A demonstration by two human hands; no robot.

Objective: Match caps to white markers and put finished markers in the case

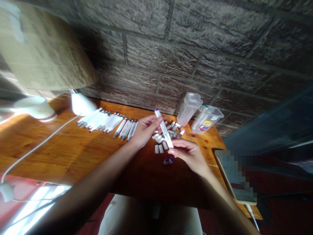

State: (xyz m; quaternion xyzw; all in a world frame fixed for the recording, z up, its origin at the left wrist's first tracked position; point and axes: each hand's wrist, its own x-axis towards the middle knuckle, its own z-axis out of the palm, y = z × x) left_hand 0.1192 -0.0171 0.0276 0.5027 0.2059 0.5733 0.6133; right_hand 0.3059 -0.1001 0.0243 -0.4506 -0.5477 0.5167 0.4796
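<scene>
My left hand [144,130] and my right hand [189,154] both grip one white marker [163,128] with a purple cap at its top end, held tilted above the wooden table [73,153]. The left fingers pinch its upper part, the right fingers its lower end. Under the hands lie several loose white caps [160,143] and two purple-tipped caps [168,160]. A row of several uncapped white markers [107,122] lies side by side to the left of the hands.
Two clear plastic marker cases [199,114] stand by the brick wall at the back right. A white lamp base [35,107] with its cord sits at the left. A phone or tablet [236,176] lies at the table's right edge.
</scene>
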